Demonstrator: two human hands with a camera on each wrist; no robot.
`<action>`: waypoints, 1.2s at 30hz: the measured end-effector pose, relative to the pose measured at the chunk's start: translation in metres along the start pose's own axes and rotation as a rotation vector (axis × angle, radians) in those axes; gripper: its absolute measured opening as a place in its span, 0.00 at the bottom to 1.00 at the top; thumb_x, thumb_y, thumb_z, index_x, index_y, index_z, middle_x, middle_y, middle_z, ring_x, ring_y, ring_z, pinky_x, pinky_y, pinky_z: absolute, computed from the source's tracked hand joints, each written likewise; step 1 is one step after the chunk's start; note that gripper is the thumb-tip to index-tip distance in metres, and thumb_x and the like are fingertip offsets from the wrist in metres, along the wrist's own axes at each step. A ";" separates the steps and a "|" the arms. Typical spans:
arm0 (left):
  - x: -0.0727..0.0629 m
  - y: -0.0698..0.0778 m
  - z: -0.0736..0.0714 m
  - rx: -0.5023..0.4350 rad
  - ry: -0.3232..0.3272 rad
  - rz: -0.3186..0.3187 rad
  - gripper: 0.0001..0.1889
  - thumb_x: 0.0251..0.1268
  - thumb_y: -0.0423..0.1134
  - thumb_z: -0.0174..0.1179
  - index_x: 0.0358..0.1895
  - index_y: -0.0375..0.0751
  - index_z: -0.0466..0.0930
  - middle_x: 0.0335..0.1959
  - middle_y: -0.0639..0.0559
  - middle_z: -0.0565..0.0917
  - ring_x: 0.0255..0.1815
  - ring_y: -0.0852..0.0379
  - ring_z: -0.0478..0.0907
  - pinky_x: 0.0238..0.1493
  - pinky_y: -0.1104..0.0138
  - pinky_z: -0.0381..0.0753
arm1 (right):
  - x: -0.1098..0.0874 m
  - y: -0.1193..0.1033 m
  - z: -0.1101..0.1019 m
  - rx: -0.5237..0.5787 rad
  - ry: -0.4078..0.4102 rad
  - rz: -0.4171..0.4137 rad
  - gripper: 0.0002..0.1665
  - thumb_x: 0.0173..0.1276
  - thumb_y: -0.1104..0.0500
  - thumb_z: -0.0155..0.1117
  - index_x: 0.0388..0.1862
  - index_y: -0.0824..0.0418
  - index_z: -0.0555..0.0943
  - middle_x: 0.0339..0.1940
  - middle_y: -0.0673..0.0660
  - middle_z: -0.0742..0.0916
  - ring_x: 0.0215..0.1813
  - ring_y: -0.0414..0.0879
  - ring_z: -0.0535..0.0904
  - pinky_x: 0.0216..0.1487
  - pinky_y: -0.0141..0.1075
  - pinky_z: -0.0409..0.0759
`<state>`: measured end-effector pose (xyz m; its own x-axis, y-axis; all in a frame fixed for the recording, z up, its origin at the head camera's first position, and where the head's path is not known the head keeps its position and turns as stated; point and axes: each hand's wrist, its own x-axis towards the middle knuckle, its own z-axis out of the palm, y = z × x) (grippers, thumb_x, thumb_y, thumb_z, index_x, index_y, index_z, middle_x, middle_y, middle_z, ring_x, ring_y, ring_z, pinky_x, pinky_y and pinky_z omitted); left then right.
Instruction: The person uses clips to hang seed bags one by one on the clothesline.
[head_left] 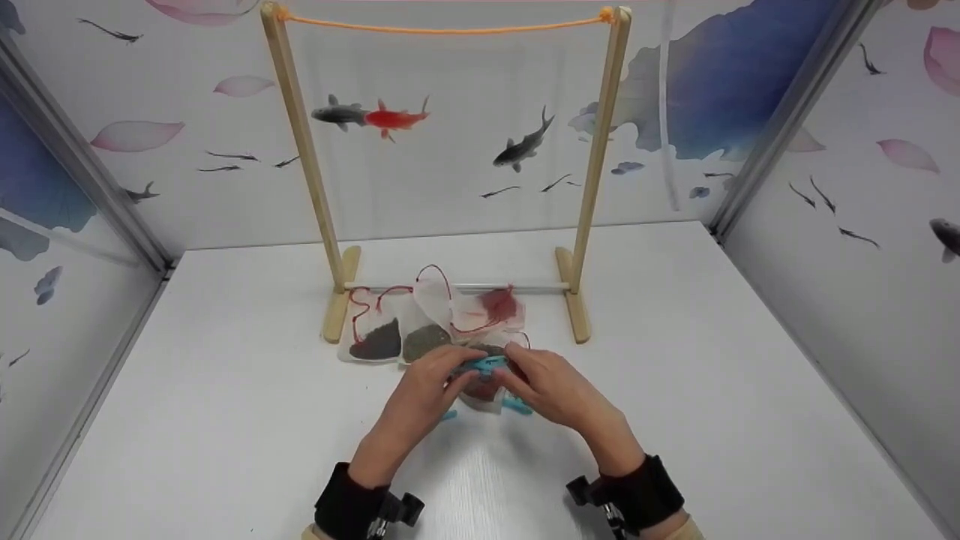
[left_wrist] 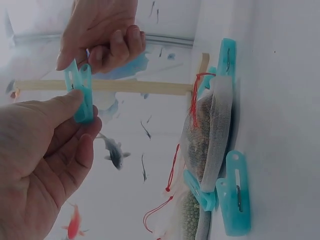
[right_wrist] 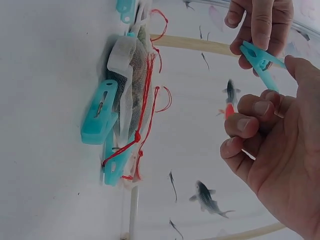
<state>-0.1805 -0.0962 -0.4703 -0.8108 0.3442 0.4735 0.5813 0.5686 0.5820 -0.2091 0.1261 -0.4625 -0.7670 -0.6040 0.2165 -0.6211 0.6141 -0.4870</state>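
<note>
A teal clothespin (head_left: pixel 488 364) is held between both hands above the table. My left hand (head_left: pixel 421 386) pinches one end with thumb and fingers, seen closely in the left wrist view. On its other end, my right hand (head_left: pixel 562 390) has its thumb and curled fingers at the two spread legs, as the right wrist view shows. Beneath the hands lies a mesh drawstring sachet (left_wrist: pixel 202 135) with a red cord, partly hidden in the head view. More teal clothespins lie about it, one (left_wrist: pixel 235 195) nearest the table edge of that view and another (right_wrist: pixel 100 112) beside the mesh.
Behind the hands stands a wooden frame (head_left: pixel 600 142) with an orange rope (head_left: pixel 450 31) strung across its top. Sachets with dark filling (head_left: pixel 379 341), grey-green filling (head_left: pixel 426 341) and red filling (head_left: pixel 499 306) lie at its foot on the white table (head_left: pixel 225 420). Printed panels enclose the table.
</note>
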 end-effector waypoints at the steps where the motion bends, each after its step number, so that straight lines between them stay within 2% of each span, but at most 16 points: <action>1: 0.000 0.001 0.001 -0.002 0.008 -0.007 0.15 0.70 0.38 0.61 0.57 0.46 0.80 0.53 0.51 0.85 0.52 0.58 0.82 0.48 0.64 0.85 | 0.000 0.000 -0.001 0.007 0.009 -0.003 0.15 0.78 0.47 0.53 0.38 0.57 0.72 0.23 0.45 0.71 0.27 0.36 0.66 0.31 0.28 0.65; 6: 0.000 0.004 0.009 0.033 0.031 -0.081 0.25 0.69 0.40 0.63 0.68 0.46 0.71 0.61 0.47 0.79 0.60 0.54 0.79 0.57 0.60 0.82 | -0.001 0.010 -0.010 0.008 0.107 0.004 0.14 0.78 0.49 0.54 0.35 0.58 0.72 0.22 0.46 0.70 0.26 0.36 0.65 0.30 0.28 0.65; 10: 0.000 0.007 0.018 0.088 -0.003 -0.133 0.28 0.68 0.40 0.65 0.69 0.44 0.69 0.66 0.44 0.75 0.67 0.48 0.74 0.65 0.56 0.77 | -0.005 0.025 -0.020 -0.035 0.215 0.079 0.13 0.77 0.52 0.57 0.34 0.57 0.72 0.22 0.45 0.69 0.26 0.37 0.64 0.29 0.29 0.63; 16: -0.003 0.009 0.039 0.217 -0.090 -0.081 0.20 0.65 0.38 0.67 0.59 0.40 0.77 0.66 0.41 0.74 0.68 0.44 0.71 0.65 0.54 0.76 | -0.012 0.041 -0.032 -0.054 0.330 0.178 0.12 0.75 0.54 0.59 0.33 0.59 0.73 0.22 0.47 0.70 0.26 0.39 0.65 0.30 0.31 0.64; 21: -0.002 0.006 0.062 0.398 -0.186 -0.079 0.17 0.65 0.39 0.67 0.55 0.41 0.79 0.64 0.42 0.75 0.65 0.44 0.71 0.60 0.51 0.80 | -0.015 0.043 -0.037 -0.048 0.351 0.199 0.12 0.76 0.53 0.58 0.35 0.59 0.74 0.24 0.49 0.73 0.28 0.41 0.67 0.31 0.31 0.66; 24: 0.004 0.002 0.071 0.496 -0.206 -0.097 0.15 0.66 0.39 0.65 0.55 0.42 0.79 0.63 0.43 0.76 0.63 0.45 0.72 0.53 0.51 0.82 | -0.014 0.043 -0.038 -0.046 0.345 0.213 0.11 0.76 0.53 0.59 0.37 0.58 0.75 0.25 0.49 0.75 0.29 0.41 0.68 0.32 0.31 0.67; 27: 0.011 -0.001 0.076 0.560 -0.201 -0.120 0.13 0.68 0.38 0.63 0.54 0.42 0.81 0.61 0.43 0.77 0.61 0.46 0.73 0.51 0.52 0.84 | -0.014 0.042 -0.038 -0.048 0.330 0.232 0.10 0.76 0.51 0.58 0.40 0.57 0.76 0.27 0.50 0.78 0.30 0.40 0.69 0.33 0.32 0.69; 31: 0.024 0.000 0.078 0.653 -0.241 -0.166 0.15 0.68 0.42 0.64 0.55 0.42 0.80 0.60 0.44 0.77 0.60 0.47 0.73 0.50 0.53 0.83 | -0.013 0.041 -0.037 -0.066 0.328 0.229 0.11 0.76 0.50 0.58 0.44 0.56 0.78 0.30 0.50 0.80 0.31 0.40 0.70 0.33 0.33 0.71; 33: 0.031 0.000 0.081 0.737 -0.261 -0.166 0.15 0.68 0.43 0.63 0.54 0.42 0.80 0.57 0.46 0.78 0.58 0.49 0.74 0.50 0.56 0.82 | -0.013 0.041 -0.036 -0.078 0.346 0.213 0.10 0.76 0.51 0.59 0.45 0.55 0.78 0.31 0.50 0.80 0.32 0.40 0.71 0.33 0.32 0.71; 36: 0.040 0.001 0.088 0.860 -0.275 -0.141 0.10 0.72 0.42 0.59 0.50 0.44 0.79 0.50 0.49 0.79 0.52 0.52 0.75 0.48 0.60 0.80 | -0.014 0.041 -0.034 -0.090 0.384 0.174 0.09 0.75 0.52 0.60 0.46 0.56 0.78 0.31 0.50 0.80 0.31 0.40 0.71 0.32 0.32 0.72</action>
<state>-0.2183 -0.0164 -0.5095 -0.9223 0.3325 0.1969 0.3131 0.9416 -0.1235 -0.2291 0.1771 -0.4573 -0.8552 -0.2650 0.4454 -0.4757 0.7425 -0.4716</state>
